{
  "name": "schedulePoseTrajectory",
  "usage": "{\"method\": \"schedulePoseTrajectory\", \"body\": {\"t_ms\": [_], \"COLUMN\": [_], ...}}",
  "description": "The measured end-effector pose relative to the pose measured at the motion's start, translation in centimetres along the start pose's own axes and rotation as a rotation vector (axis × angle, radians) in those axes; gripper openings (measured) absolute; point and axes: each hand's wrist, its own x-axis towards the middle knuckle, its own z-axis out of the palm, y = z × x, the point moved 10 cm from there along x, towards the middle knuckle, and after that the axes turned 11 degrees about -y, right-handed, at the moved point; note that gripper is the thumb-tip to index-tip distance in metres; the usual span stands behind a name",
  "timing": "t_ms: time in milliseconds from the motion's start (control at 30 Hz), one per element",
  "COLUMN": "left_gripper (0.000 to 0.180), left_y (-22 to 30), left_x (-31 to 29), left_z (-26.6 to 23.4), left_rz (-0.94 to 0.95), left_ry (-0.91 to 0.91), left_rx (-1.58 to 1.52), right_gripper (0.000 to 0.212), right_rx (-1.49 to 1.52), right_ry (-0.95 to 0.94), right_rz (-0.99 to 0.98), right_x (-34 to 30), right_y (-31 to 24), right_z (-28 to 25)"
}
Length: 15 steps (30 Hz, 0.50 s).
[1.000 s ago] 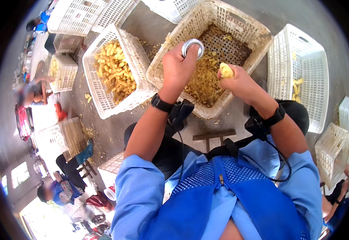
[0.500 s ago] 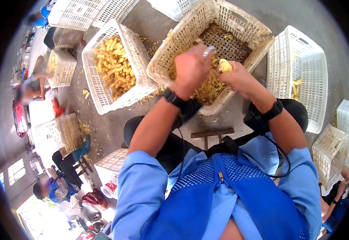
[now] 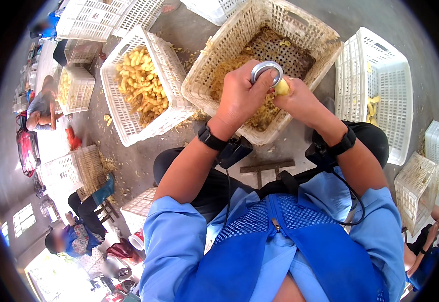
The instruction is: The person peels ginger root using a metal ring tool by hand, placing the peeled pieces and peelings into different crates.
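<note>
My left hand (image 3: 242, 95) is closed around a round silver metal ring tool (image 3: 267, 65), its thumb pressed to the ring. Close beside it, my right hand (image 3: 301, 102) grips a pale yellow, peeled piece of ginger (image 3: 283, 87), whose lower part is hidden in the fingers. The ring is right by the ginger; whether they touch I cannot tell. Both hands are above a large, stained white plastic crate (image 3: 207, 55), which holds heaps of yellowish peelings (image 3: 265, 113). The fingertips of my left hand are partly hidden behind the ring.
On the left stands a white crate (image 3: 174, 75) of knobby unpeeled ginger (image 3: 141, 85). A cleaner white crate (image 3: 398, 90) with a few pale pieces (image 3: 372, 108) is on the right. A low wooden stool (image 3: 267, 166) lies between my knees. Other people sit among more crates.
My left hand has turned, so the metal ring now faces up in plain view. The right hand still grips the ginger, which has shifted slightly and shows less.
</note>
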Motion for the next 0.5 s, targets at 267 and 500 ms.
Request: {"method": "schedulePoseTrajectory", "body": {"t_ms": [267,500], "left_gripper": [0.026,0.014], "left_y": [-0.2,3.3], "left_x": [-0.2,-0.7], "left_z": [0.1,0.3], "left_rz": [-0.019,0.207], "left_ry": [0.024,0.068], "left_rx": [-0.022,0.329], "right_gripper": [0.023,0.021], "right_rx": [0.086,0.045], "right_ry": [-0.024,0.016], "right_rz": [0.044,-0.024], "right_x": [0.2,-0.3], "right_y": [1.3,0.0], "right_z": [0.1,-0.2]}}
